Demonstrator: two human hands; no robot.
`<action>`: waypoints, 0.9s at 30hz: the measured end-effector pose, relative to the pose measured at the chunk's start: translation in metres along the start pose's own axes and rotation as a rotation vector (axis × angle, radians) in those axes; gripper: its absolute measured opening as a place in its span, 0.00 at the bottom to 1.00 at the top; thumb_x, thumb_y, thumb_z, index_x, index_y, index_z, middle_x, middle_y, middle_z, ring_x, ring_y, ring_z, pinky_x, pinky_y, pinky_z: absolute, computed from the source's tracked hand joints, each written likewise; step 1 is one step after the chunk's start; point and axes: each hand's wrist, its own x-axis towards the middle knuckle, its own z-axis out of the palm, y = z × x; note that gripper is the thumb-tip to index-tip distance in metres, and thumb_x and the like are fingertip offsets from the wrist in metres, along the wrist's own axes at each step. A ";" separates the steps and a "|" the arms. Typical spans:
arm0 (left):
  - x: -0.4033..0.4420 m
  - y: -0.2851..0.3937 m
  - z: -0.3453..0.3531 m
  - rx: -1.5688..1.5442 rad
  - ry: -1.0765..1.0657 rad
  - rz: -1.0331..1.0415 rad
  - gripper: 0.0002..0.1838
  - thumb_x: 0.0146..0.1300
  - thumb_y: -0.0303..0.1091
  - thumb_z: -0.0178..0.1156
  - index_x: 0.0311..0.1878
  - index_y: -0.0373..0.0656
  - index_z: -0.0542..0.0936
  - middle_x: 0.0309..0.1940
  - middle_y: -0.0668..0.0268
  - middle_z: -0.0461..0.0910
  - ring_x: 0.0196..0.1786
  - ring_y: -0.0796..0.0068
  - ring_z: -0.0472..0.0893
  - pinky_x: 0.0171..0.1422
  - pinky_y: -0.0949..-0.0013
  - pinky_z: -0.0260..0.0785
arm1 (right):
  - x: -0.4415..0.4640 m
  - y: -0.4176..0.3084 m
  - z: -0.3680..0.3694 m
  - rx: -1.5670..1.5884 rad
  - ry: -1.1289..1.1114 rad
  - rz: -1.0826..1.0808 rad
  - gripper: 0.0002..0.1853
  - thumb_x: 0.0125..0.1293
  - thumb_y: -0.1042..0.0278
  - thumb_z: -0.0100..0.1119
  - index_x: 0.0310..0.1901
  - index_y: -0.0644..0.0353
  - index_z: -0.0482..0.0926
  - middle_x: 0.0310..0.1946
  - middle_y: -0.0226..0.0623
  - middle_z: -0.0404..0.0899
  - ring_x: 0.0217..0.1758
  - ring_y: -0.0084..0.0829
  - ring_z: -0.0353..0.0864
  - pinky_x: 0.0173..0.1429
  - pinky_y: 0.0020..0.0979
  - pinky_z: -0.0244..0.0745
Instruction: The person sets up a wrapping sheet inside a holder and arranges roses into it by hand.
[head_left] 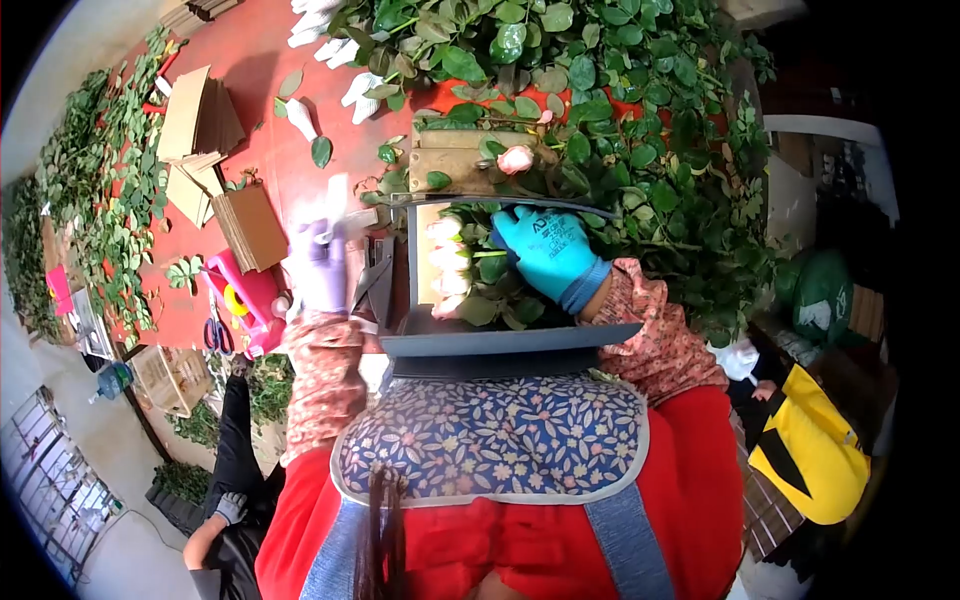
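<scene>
My right hand [548, 250], in a bright blue work glove, is curled round rose stems inside a dark-framed stand. Several pale pink-and-white rose heads [450, 258] lie in a column to its left, against a piece of cardboard. Leaves hang below the stems. My left hand [322, 268], in a purple glove, is left of the stand over the red table. Its fingers are bunched near a bright white strip [337, 195]; glare hides what they hold. A dark grey metal tool [376, 280] lies between that hand and the stand.
Cardboard pieces [250, 228], a pink tape dispenser [245, 300] and scissors [217, 335] lie at left. Cut leafy stems [640, 150] pile up behind and right. A single pink rose [515, 160] lies beyond the stand. Another person's gloved hand [231, 508] shows at lower left.
</scene>
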 end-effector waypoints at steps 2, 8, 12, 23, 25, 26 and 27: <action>0.000 -0.006 -0.043 0.439 -0.092 -0.050 0.08 0.56 0.35 0.68 0.31 0.42 0.82 0.35 0.58 0.77 0.39 0.53 0.80 0.42 0.54 0.73 | 0.001 -0.002 -0.006 0.029 -0.106 0.073 0.11 0.70 0.58 0.55 0.46 0.55 0.75 0.34 0.43 0.78 0.31 0.44 0.82 0.30 0.46 0.74; -0.120 -0.009 -0.113 1.200 -1.395 -0.355 0.26 0.61 0.58 0.64 0.52 0.49 0.86 0.50 0.56 0.86 0.53 0.60 0.86 0.56 0.54 0.77 | -0.004 0.003 -0.004 -0.032 -0.098 0.065 0.11 0.70 0.57 0.55 0.47 0.54 0.76 0.37 0.43 0.80 0.32 0.44 0.83 0.30 0.46 0.75; -0.172 -0.081 -0.127 1.088 -1.703 -0.407 0.18 0.68 0.46 0.56 0.55 0.52 0.86 0.52 0.61 0.85 0.57 0.59 0.84 0.57 0.56 0.77 | -0.007 0.001 -0.009 -0.067 -0.125 0.109 0.12 0.70 0.56 0.54 0.48 0.54 0.75 0.37 0.42 0.80 0.32 0.44 0.84 0.30 0.46 0.75; -0.001 0.059 -0.064 0.254 -0.332 0.314 0.05 0.55 0.25 0.66 0.35 0.45 0.82 0.28 0.60 0.80 0.32 0.58 0.81 0.36 0.59 0.73 | -0.018 0.010 -0.010 -0.069 0.100 0.017 0.08 0.64 0.67 0.50 0.42 0.56 0.76 0.32 0.39 0.80 0.33 0.42 0.82 0.31 0.46 0.74; 0.022 0.097 -0.057 0.118 -0.398 0.466 0.07 0.55 0.26 0.66 0.38 0.47 0.83 0.31 0.62 0.82 0.36 0.59 0.82 0.38 0.61 0.74 | -0.019 0.009 -0.011 0.020 0.045 0.040 0.13 0.66 0.63 0.51 0.48 0.57 0.77 0.35 0.41 0.80 0.33 0.44 0.82 0.34 0.47 0.75; 0.027 0.113 -0.060 0.028 -0.641 0.484 0.14 0.55 0.26 0.67 0.46 0.50 0.85 0.40 0.60 0.84 0.40 0.58 0.84 0.42 0.61 0.76 | -0.022 0.008 -0.003 0.057 -0.022 0.061 0.16 0.67 0.60 0.53 0.53 0.57 0.78 0.38 0.42 0.80 0.33 0.45 0.81 0.36 0.47 0.76; 0.028 0.113 -0.046 -0.115 -0.742 0.609 0.17 0.56 0.27 0.67 0.50 0.50 0.84 0.46 0.58 0.84 0.42 0.57 0.85 0.43 0.61 0.77 | -0.021 0.008 0.003 0.052 -0.027 0.057 0.18 0.67 0.60 0.53 0.55 0.57 0.78 0.39 0.43 0.80 0.34 0.46 0.81 0.36 0.47 0.76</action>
